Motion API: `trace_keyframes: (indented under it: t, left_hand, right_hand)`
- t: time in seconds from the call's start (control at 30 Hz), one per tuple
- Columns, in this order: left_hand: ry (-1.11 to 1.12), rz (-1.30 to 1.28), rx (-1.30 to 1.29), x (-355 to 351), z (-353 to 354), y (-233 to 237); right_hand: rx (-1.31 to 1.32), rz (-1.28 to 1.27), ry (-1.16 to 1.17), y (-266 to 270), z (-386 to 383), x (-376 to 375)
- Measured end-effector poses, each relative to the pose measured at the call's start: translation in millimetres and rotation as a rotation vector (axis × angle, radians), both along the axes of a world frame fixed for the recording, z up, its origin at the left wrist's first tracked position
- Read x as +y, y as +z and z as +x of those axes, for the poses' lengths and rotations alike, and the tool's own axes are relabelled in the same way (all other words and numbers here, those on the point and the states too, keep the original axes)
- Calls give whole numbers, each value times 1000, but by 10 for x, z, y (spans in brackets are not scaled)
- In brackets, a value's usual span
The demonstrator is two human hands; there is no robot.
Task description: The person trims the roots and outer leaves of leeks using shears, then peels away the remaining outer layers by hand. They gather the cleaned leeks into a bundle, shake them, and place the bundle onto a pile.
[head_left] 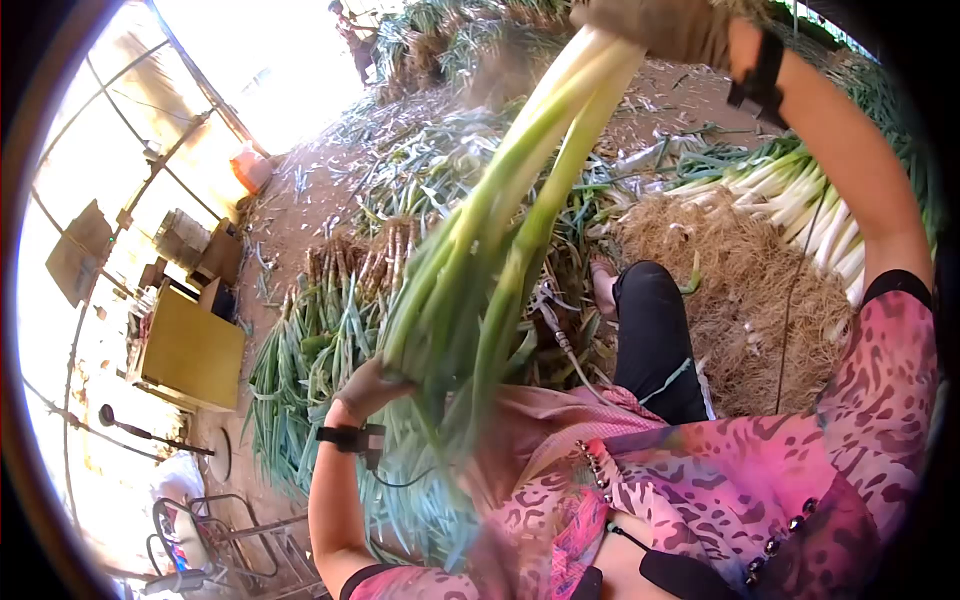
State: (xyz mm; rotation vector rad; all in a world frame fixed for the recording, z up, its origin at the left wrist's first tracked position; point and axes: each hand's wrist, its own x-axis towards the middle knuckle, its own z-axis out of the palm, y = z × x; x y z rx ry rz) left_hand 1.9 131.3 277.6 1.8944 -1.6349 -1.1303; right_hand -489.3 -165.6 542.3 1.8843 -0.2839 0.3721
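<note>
A bunch of large green onions (500, 220) slants across the middle of the view, white stems up and green leaves down, blurred at the lower end. My right hand (660, 32), in a brownish glove, is closed around the white stems at the top. Lower down, my left hand (372, 390), also gloved, grips the leafy part from the left, its fingers partly hidden by leaves. Below the bunch, a metal fitting on a hose (552, 318) hangs near my knee. Untrimmed onions with brown roots (360, 262) lie in a pile behind the left hand.
Cleaned white-stemmed onions (790, 200) lie at the right beside a heap of cut roots (740, 300). Leaf scraps cover the ground (440, 150). A yellow cabinet (190, 348) and a metal-framed chair (205, 540) stand left. Another person (355, 40) is far back.
</note>
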Motion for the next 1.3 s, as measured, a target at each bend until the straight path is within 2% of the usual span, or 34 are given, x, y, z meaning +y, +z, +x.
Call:
trace_keyframes:
  t: [0.1,0.13,0.2,0.23,0.27,0.3,0.33,0.37,0.4,0.43,0.47,0.5,0.57,0.7,0.83,0.93,0.97,1.0,1.03,1.07,1.1,1.17,1.23,1.3]
  left_hand:
    - [37,34,-459,105,364,-413]
    - [98,119,-635,107,435,-518]
    - [143,173,-818,186,613,-705]
    - [122,137,-828,223,717,-773]
    - [93,217,-893,215,703,-719]
    - [81,160,-937,257,732,-734]
    - [70,261,-931,182,620,-594]
    - [50,148,-899,136,700,-667]
    - [87,85,-745,47,767,-701]
    - [9,-2,-808,-65,790,-709]
    - [-5,-74,-746,-248,1021,-880]
    - [-65,-167,-846,-300,457,-428]
    - [-81,-310,-802,-625,152,-325]
    - [-153,-468,-677,-1221,-521,-161]
    - [-252,-524,-560,-1607,-1024,-175]
    - [-325,-494,-502,-1757,-1299,-314]
    - [-352,-470,-487,-1781,-1375,-399]
    - [-372,-440,-474,-1800,-1438,-493]
    - [-397,-404,-467,-1816,-1502,-634]
    - [-425,-361,-458,-1831,-1622,-769]
    - [-443,-318,-451,-1811,-1678,-915]
    - [-492,-226,-454,-1812,-1705,-1201]
    - [-553,-154,-442,-1868,-1784,-1442]
    - [-608,-112,-420,-1940,-1837,-1633]
  right_hand:
    - [-88,73,-154,60,-564,7]
    - [-111,94,-192,56,-720,17]
    - [-157,137,-246,38,-960,76]
    - [-176,144,-265,27,-1050,109]
    - [-196,152,-276,14,-1113,148]
    - [-217,158,-282,15,-1159,185]
    - [-233,156,-284,-9,-1163,228]
    - [-249,154,-311,3,-1282,304]
    - [-262,150,-315,-19,-1323,316]
    - [-268,145,-313,-10,-1306,337]
    - [-278,143,-325,-15,-1308,349]
    - [-294,136,-333,-19,-1351,370]
    - [-338,115,-407,42,-1577,536]
    - [-532,-1,-600,204,-2658,1197]
    - [-883,-212,-1070,220,-4222,2568]
    - [-1198,-305,-1613,-171,-5266,3855]
    - [-1346,-253,-1761,-388,-5507,4241]
    - [-1608,-56,-1837,-657,-5721,4552]
    - [-1794,4,-1864,-1046,-5837,4816]
    - [-1744,-85,-1898,-2058,-6561,5288]
    - [-1614,-186,-1891,-2613,-7281,5517]
    - [-1291,437,-2192,-2273,-6837,5507]
    - [-1512,601,-2027,-1991,-6630,5489]
    - [-2000,259,-1848,-2192,-6919,5467]
